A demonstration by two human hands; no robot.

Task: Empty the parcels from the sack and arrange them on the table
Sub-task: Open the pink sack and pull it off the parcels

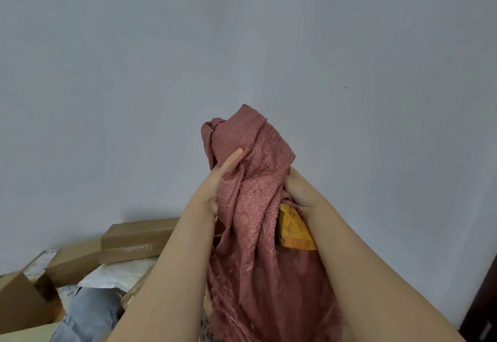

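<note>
Head view, single frame.

- Sack [258, 180]: pink-red woven cloth, held up in front of the plain grey wall [242, 32]. It is at frame centre and runs down to the 6 o'clock edge. The top is bunched and folded over, and the lower edge is frayed.
- Left hand [215, 183]: on the sack's 9 o'clock side. The thumb [232, 157] lies straight up along the cloth and the palm is against the fabric. The fingers are tucked behind the folds, gripping the sack.
- Right hand [301, 191]: on the sack's 3 o'clock side. The fingers are curled into the cloth and clamped on the sack.
- Yellow parcel [291, 230]: shows from a fold of the sack just below the right hand, at about 5 o'clock of centre. It is partly covered by cloth and the right forearm.
- Other parcels are piled at 7 to 8 o'clock of the frame:
  - A long cardboard box [134, 239] is nearest the wall.
  - A second brown box [72, 263] touches the long box at its 8 o'clock side.
  - A third box [18, 304] is at the left edge.
  - A white mailer [113, 274] lies below the long box.
  - A grey mailer [88, 314] is at the white mailer's 7 o'clock.
- The surface under the pile is hidden.
- Dark door [484, 296]: at the 4 o'clock corner.
</note>
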